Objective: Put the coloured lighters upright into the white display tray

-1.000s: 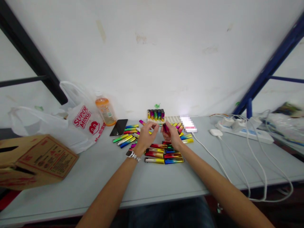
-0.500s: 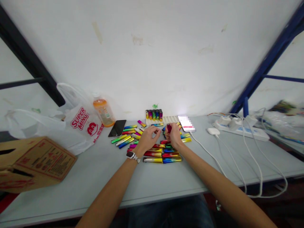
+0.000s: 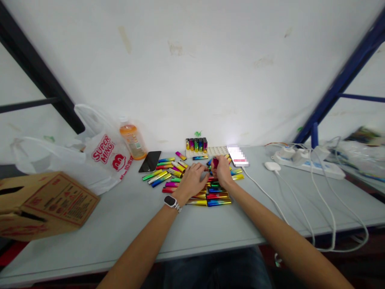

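Observation:
My right hand [image 3: 221, 170] is closed around a shiny dark red lighter [image 3: 215, 162], whose upper end shows above the fingers. Beside it, my left hand [image 3: 194, 179] is over the pile, fingers curved and thumb apart, with nothing visible between them. Its fingertips are close to several shiny lighters [image 3: 218, 196] lying in rows on the table, partly covered by both hands. More loose lighters [image 3: 159, 178] in mixed metallic colours lie to the left. Behind the hands, several lighters with black tops [image 3: 196, 145] stand upright in a white tray with holes [image 3: 217, 151].
A dark phone [image 3: 150, 161], an orange drink bottle [image 3: 132, 140], a white plastic bag [image 3: 105, 176] and a cardboard box [image 3: 63, 202] are on the left. To the right are a lit phone [image 3: 236, 155] on a cable, a charger [image 3: 272, 166] and a power strip [image 3: 309, 166].
My left hand has moved slightly right and nearer to me, lower over the lighters. My right hand keeps its hold in about the same place. The view has shifted slightly.

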The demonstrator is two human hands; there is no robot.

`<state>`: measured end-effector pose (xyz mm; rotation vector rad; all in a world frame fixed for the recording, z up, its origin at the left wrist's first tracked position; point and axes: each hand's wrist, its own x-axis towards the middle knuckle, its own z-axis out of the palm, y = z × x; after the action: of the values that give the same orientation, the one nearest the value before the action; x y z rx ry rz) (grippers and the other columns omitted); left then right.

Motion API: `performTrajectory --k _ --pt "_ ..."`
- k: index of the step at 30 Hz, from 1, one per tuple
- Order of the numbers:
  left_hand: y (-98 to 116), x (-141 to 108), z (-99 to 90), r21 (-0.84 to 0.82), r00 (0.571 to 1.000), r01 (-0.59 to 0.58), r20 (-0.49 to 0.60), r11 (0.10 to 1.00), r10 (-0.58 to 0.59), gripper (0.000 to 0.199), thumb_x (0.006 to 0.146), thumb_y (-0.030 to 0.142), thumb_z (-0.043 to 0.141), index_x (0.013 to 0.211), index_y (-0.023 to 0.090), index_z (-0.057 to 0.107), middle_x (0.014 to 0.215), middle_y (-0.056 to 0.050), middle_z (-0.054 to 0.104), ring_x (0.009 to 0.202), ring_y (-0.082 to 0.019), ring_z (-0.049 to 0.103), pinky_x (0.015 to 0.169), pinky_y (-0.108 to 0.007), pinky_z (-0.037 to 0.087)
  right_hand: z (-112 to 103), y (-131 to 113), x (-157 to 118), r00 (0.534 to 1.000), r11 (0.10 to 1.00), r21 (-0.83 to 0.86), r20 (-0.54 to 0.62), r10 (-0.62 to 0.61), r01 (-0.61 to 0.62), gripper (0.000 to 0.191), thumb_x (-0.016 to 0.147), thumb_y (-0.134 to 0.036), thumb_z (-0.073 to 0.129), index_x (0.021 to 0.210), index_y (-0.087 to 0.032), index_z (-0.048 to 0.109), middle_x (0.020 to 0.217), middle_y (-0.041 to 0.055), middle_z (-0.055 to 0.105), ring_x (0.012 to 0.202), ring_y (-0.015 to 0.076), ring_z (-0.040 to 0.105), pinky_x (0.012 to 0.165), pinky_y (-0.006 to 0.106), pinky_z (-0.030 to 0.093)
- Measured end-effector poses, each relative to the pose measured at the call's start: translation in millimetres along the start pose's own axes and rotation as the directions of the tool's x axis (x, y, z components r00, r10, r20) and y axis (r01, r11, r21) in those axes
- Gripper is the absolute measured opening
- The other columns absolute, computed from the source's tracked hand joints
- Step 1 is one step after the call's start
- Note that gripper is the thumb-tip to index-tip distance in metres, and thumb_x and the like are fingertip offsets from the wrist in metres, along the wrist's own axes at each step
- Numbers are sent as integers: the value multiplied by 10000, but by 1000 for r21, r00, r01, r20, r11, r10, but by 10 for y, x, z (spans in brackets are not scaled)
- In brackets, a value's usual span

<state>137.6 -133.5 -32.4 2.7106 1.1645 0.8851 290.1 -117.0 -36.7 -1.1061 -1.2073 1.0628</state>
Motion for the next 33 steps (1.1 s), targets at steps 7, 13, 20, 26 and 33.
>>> performTrajectory --k 7,13,20,26,33 --pt "-24 99 113 183 998 22 45 983 -31 146 952 255 551 1017 175 655 1052 -101 662 1045 -277 575 888 -427 454 23 -73 -27 997 971 228 -27 78 -70 482 863 -719 447 809 -244 507 456 -82 381 351 97 258 356 241 196" --pt "-68 224 84 197 999 53 -18 979 -51 160 967 266 523 1007 182 654 1040 -102 657 1027 -281 573 884 -439 448 -106 -73 175 986 985 56 12 -165 164 412 761 -606 688 875 -231 562 666 -40 616 571 135 555 567 270 462" --pt "-221 100 -177 74 997 7 77 997 -13 118 914 220 593 948 205 704 995 -81 691 1015 -289 602 917 -458 476 -197 -287 595 911 803 -435 135 -390 408 231 810 -378 680 925 -187 738 777 34 702 687 167 582 705 318 472" --pt "-427 -9 -177 -56 989 0 149 998 9 106 848 299 705 909 227 755 931 -68 720 950 -261 636 881 -388 504 -108 -322 1030 859 666 -542 314 -404 511 227 765 -197 661 982 -173 723 842 29 735 709 159 606 719 301 472" --pt "-447 24 -207 -122 979 11 204 992 15 101 821 235 696 867 234 786 899 -63 736 896 -241 661 864 -368 510 -125 -259 1211 847 612 -586 395 -357 531 165 765 -143 663 890 -170 767 764 16 728 661 150 594 689 282 452"
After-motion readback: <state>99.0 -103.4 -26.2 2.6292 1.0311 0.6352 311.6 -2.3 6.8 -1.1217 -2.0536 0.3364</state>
